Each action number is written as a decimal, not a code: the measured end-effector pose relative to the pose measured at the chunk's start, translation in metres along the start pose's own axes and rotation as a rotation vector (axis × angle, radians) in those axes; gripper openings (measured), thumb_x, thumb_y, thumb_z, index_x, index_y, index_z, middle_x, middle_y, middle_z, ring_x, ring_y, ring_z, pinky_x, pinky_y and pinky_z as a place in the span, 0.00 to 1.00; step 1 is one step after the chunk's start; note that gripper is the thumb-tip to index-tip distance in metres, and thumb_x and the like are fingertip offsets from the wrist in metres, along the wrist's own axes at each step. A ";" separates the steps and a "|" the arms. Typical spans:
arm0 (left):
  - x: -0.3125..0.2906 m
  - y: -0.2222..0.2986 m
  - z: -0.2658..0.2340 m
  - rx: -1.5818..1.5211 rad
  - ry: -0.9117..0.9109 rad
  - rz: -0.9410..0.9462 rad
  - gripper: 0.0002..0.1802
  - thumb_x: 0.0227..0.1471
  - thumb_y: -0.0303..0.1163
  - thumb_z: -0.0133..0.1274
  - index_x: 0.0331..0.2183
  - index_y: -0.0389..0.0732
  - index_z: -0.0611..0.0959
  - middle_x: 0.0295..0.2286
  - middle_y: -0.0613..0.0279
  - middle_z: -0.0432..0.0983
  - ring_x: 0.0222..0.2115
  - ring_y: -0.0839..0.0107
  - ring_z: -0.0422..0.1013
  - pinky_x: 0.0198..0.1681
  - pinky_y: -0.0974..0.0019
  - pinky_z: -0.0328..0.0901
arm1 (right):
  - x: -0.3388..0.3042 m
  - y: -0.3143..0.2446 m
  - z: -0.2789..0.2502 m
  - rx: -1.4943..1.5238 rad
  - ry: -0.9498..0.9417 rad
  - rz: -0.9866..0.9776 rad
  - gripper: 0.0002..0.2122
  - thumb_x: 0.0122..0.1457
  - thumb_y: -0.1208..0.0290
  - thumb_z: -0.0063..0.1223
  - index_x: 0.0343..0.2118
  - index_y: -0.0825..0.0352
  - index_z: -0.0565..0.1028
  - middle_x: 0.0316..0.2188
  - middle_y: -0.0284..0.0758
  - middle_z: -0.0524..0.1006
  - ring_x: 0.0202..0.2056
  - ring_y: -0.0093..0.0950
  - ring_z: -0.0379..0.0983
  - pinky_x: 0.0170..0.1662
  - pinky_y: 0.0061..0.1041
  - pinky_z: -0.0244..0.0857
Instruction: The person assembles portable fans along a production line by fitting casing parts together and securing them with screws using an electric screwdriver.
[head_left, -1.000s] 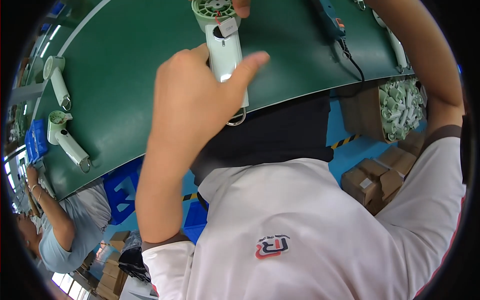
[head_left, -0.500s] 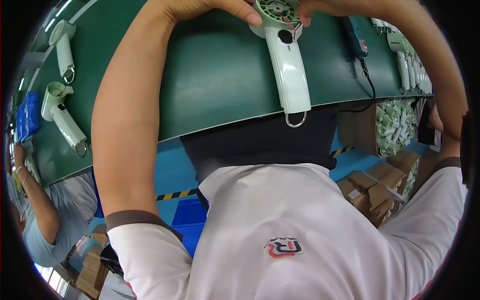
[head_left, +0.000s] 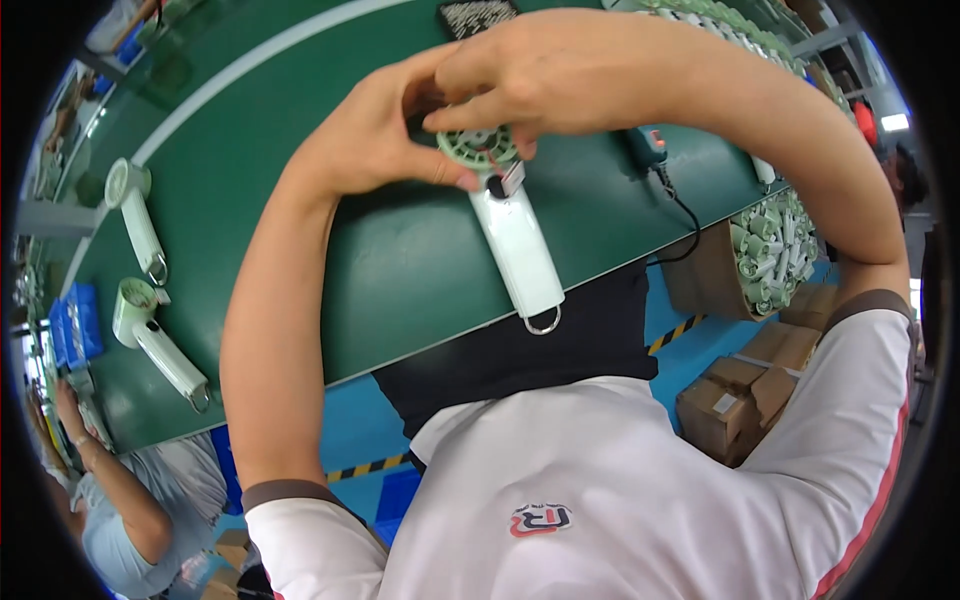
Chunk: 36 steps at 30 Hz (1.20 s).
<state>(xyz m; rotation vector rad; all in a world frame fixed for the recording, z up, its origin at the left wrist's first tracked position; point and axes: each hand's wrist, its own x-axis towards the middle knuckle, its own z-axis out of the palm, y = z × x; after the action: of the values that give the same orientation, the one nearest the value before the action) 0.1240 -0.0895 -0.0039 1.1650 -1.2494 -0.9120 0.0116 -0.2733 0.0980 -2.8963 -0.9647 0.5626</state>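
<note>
A handheld fan (head_left: 520, 245) lies on the green table, its white handle pointing toward me and its metal loop just past the near edge. My left hand (head_left: 375, 135) curls round the left side of the pale green head (head_left: 475, 148), thumb at the neck. From above, my right hand (head_left: 515, 85) arches over the same head, fingertips and thumb on its rim. At the neck, a small white piece (head_left: 513, 180) with red wire sits beside the black button. My right hand partly hides the far side of the head.
Two more fans, one upright-angled (head_left: 138, 220) and one nearer (head_left: 160, 345), lie at left, near a blue bin (head_left: 75, 325) and a co-worker's arm (head_left: 115, 480). An electric screwdriver (head_left: 645, 148) with cord lies right. A black tray (head_left: 475, 15) stands behind; a carton of parts (head_left: 700, 270) stands right.
The view has shifted, showing more of the table's far side. My right hand has come over the fan's head from its right side. The fan's handle is now more slanted in view.
</note>
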 end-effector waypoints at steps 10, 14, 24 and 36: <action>0.007 0.010 -0.002 0.187 -0.044 -0.117 0.41 0.30 0.23 0.78 0.51 0.34 0.81 0.45 0.63 0.79 0.47 0.73 0.75 0.57 0.66 0.67 | -0.119 0.113 0.067 -0.648 0.359 -0.149 0.24 0.58 0.76 0.50 0.59 0.72 0.71 0.51 0.48 0.74 0.54 0.45 0.73 0.59 0.44 0.68; 0.004 0.014 -0.001 0.177 -0.019 -0.183 0.41 0.28 0.24 0.80 0.49 0.34 0.82 0.44 0.62 0.80 0.47 0.72 0.75 0.57 0.65 0.68 | -0.104 0.108 0.084 -0.647 0.328 -0.206 0.22 0.60 0.72 0.47 0.58 0.72 0.70 0.54 0.47 0.74 0.61 0.44 0.69 0.65 0.46 0.63; 0.001 0.012 0.002 0.127 0.022 -0.175 0.40 0.27 0.23 0.80 0.48 0.36 0.83 0.44 0.63 0.80 0.46 0.73 0.76 0.55 0.66 0.68 | -0.113 0.096 0.083 -0.018 0.985 0.095 0.25 0.51 0.82 0.56 0.56 0.72 0.71 0.50 0.45 0.76 0.57 0.45 0.71 0.68 0.51 0.57; 0.002 0.006 -0.001 0.171 0.017 -0.137 0.41 0.28 0.25 0.80 0.49 0.33 0.83 0.47 0.59 0.79 0.49 0.70 0.74 0.58 0.63 0.66 | 0.028 0.045 0.006 1.251 1.770 0.199 0.13 0.68 0.65 0.55 0.34 0.73 0.74 0.14 0.34 0.71 0.13 0.25 0.68 0.17 0.26 0.64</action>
<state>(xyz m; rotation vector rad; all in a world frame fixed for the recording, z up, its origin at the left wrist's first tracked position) 0.1246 -0.0901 0.0028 1.4047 -1.2653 -0.9070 0.0564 -0.2937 0.0762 -1.2933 0.0834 -0.9568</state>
